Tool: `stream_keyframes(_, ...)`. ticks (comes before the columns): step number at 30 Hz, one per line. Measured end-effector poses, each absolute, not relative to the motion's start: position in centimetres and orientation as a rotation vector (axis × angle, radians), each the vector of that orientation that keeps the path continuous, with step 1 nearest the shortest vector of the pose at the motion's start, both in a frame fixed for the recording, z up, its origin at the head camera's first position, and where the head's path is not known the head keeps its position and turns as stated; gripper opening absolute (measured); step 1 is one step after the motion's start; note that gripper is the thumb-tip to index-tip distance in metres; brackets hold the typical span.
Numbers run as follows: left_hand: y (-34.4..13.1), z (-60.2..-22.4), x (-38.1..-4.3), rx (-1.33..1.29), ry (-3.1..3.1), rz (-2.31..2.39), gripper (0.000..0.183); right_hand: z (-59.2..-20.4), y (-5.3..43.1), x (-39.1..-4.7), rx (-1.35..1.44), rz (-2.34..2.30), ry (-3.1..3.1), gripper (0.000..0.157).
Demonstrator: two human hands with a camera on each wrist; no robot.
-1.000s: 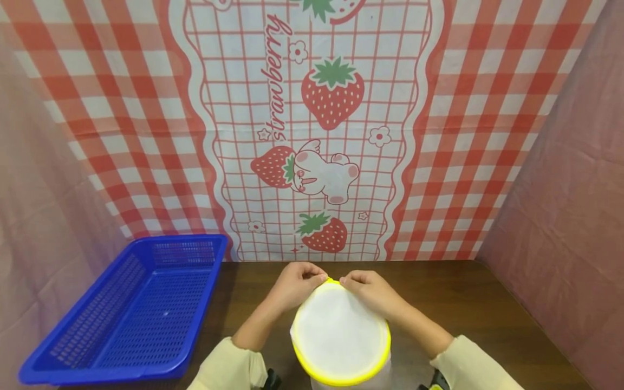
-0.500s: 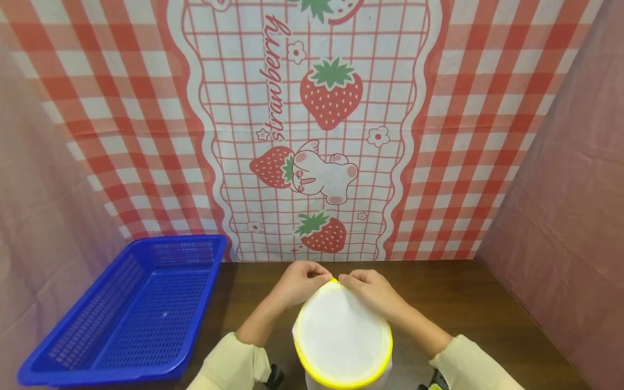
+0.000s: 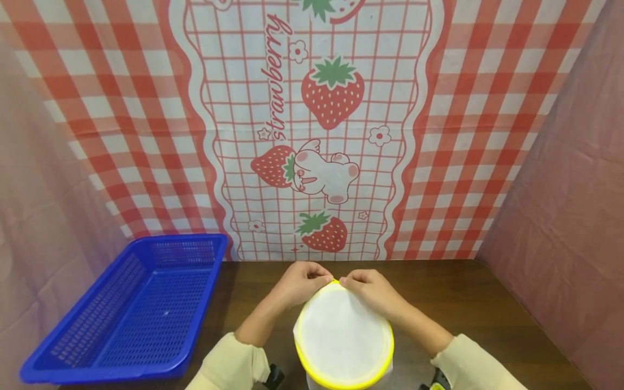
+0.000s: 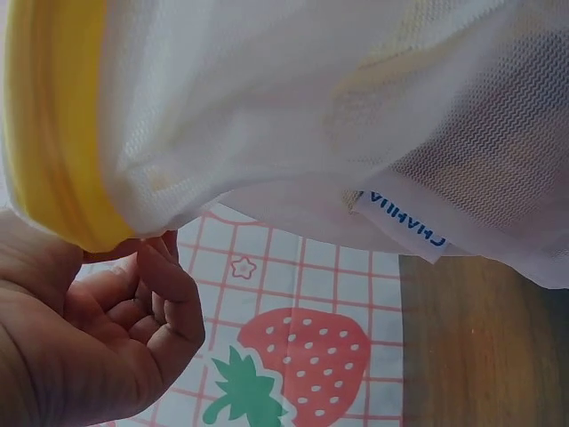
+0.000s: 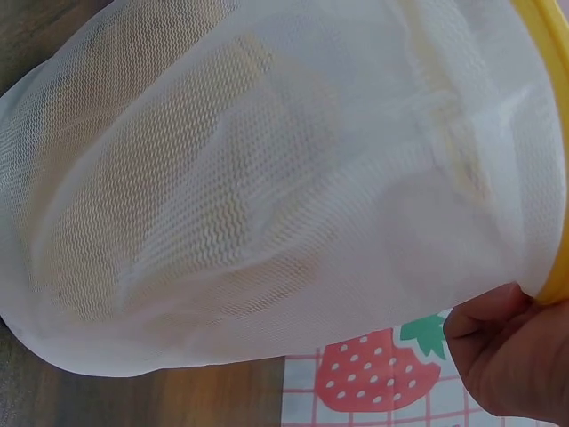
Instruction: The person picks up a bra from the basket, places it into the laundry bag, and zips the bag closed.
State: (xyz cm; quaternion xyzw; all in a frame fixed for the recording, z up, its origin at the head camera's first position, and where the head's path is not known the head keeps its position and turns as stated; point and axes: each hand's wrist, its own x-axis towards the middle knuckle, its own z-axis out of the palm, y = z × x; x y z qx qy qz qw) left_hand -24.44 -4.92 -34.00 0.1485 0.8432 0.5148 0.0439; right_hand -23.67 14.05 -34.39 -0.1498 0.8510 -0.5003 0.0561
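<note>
A white mesh laundry bag [image 3: 343, 336] stands upright between my hands, its round top edged by a yellow zipper band [image 4: 67, 124]. My left hand [image 3: 299, 284] pinches the band at its far edge with thumb and forefinger. Close beside it, the right hand [image 3: 372, 292] grips the same edge, fingertips nearly meeting the left ones. In the right wrist view, the mesh side [image 5: 213, 196] bulges down toward the table, and the right hand's curled fingers hold the band's lower corner. A white tag with blue letters [image 4: 400, 222] hangs from the bag in the left wrist view.
To the left, a blue plastic basket [image 3: 146, 314] with slotted walls sits on the dark wooden table [image 3: 448, 292]. Behind the table hangs a red-checked strawberry cloth [image 3: 331, 108]. Pink curtains [image 3: 556, 216] close off both sides.
My left fingertips have slid slightly right along the yellow band, closer to the right hand. The bag's top has shifted a little right; the right hand has stayed almost still.
</note>
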Motion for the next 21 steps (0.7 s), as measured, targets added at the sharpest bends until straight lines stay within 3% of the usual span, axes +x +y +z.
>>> stream_keyframes(21, -5.43, -33.61, -23.92, 0.46, 2.625, 1.566, 0.019, -34.29, 14.03, -22.94, -0.37, -1.624, 2.535, 0.031)
